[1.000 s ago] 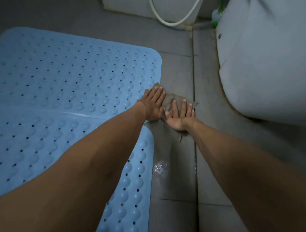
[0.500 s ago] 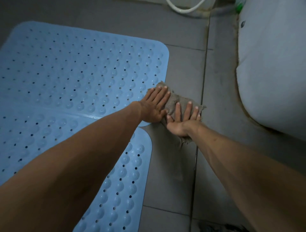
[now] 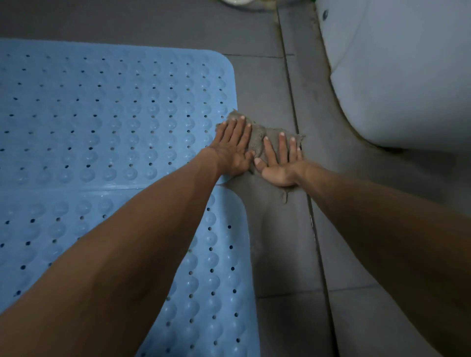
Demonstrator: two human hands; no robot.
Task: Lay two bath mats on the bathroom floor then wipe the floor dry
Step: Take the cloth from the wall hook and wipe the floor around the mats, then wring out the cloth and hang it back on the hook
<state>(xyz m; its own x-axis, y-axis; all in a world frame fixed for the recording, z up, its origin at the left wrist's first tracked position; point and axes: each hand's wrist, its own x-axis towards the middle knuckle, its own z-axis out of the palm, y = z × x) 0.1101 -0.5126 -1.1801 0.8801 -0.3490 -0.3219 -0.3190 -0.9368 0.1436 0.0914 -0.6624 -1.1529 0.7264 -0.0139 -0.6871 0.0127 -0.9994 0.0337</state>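
Observation:
Two light blue bath mats with holes and bumps lie flat on the grey tiled floor [image 3: 275, 237]. The far mat [image 3: 114, 114] fills the upper left; the near mat [image 3: 216, 267] runs down the lower middle, its top edge meeting the far one. A brownish-grey rag [image 3: 260, 139] lies on the tile just right of the mats' corner. My left hand [image 3: 234, 150] presses flat on the rag's left part with straight fingers. My right hand [image 3: 280, 163] presses flat on its right part. A dangling shred of rag shows below my right wrist.
A large white rounded fixture [image 3: 397, 76] stands at the upper right, close to the rag. A dark grout line [image 3: 303, 178] runs down the floor between rag and fixture. A white hose end [image 3: 235, 2] shows at the top edge.
Both hands kept pressing the rag, which slid along the tile beside the mats. The camera view shifted, and the wet patch seen a second ago is out of sight.

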